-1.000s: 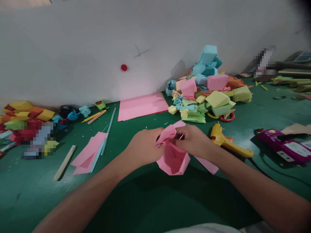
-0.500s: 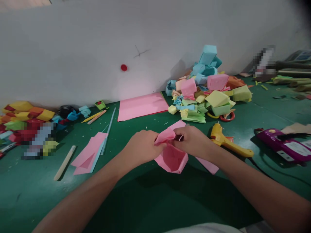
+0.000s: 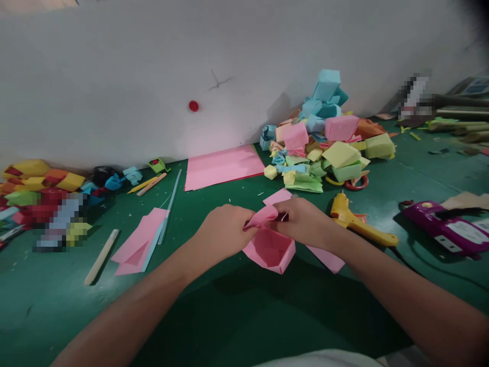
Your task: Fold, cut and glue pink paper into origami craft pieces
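Between my hands is a pink folded-paper box [image 3: 270,251], its hollow side turned toward me and a flap curling up at its far edge. My left hand [image 3: 228,229] pinches the flap's left side, fingers closed. On the other side, my right hand [image 3: 303,219] is also closed, gripping the paper near the flap's right end. Most fingertips are hidden behind the paper. Pink paper pieces [image 3: 327,259] lie under and beyond my right hand on the green table [image 3: 214,321].
A yellow glue gun [image 3: 357,221] and a purple power strip [image 3: 446,229] with cords lie right. Folded paper pieces [image 3: 340,155] are heaped by the wall. Pink sheets [image 3: 225,165] lie ahead; pink strips [image 3: 143,239] and a pale stick [image 3: 102,257] lie left.
The flap between my hands has bent a little lower and toward me. Both hands keep their hold on the pink paper box and have hardly moved.
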`<state>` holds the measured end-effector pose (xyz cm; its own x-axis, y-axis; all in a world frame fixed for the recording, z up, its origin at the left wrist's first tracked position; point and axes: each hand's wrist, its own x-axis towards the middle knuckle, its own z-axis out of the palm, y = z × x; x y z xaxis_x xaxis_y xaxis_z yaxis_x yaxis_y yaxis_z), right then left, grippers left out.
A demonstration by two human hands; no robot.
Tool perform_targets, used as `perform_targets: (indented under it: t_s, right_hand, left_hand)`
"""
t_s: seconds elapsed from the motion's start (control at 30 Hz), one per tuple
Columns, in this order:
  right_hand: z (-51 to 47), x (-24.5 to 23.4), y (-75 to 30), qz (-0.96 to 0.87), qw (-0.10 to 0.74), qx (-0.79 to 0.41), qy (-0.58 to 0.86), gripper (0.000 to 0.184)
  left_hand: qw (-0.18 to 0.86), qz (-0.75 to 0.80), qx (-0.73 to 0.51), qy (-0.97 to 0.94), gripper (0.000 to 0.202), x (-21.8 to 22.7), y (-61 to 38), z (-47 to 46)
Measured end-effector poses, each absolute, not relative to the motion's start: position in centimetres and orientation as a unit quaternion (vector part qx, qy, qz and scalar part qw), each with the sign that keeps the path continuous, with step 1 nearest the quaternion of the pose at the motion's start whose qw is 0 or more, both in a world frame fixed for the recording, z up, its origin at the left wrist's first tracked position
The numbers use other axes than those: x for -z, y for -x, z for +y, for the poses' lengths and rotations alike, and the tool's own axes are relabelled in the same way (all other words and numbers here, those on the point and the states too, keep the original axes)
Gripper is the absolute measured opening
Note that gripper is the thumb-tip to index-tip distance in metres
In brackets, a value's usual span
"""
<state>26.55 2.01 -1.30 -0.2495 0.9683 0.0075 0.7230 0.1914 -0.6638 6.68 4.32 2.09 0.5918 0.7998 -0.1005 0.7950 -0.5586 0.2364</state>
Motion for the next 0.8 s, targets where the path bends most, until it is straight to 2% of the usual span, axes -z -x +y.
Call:
perform_targets:
  t_s: [0.63, 0.7, 0.8]
  right_hand:
    - [2.0, 0.8, -26.7, -0.734, 0.219, -0.270, 0.584, 0.013]
    - [2.1, 0.8, -26.9, -0.724, 0.223, -0.259, 0.600, 0.016]
    - [2.4, 0.9, -27.1, -0.710, 0.226, -0.243, 0.621, 0.018]
  left_hand:
    - [0.107, 0.481, -0.005, -0.870, 0.044, -2.8, -6.2, 4.6]
    - [0.126, 0.491, 0.004, -0.862, 0.045, -3.3, -5.5, 4.7]
    - [0.207, 0.497, 0.024, -0.842, 0.043, -3.9, -4.6, 4.8]
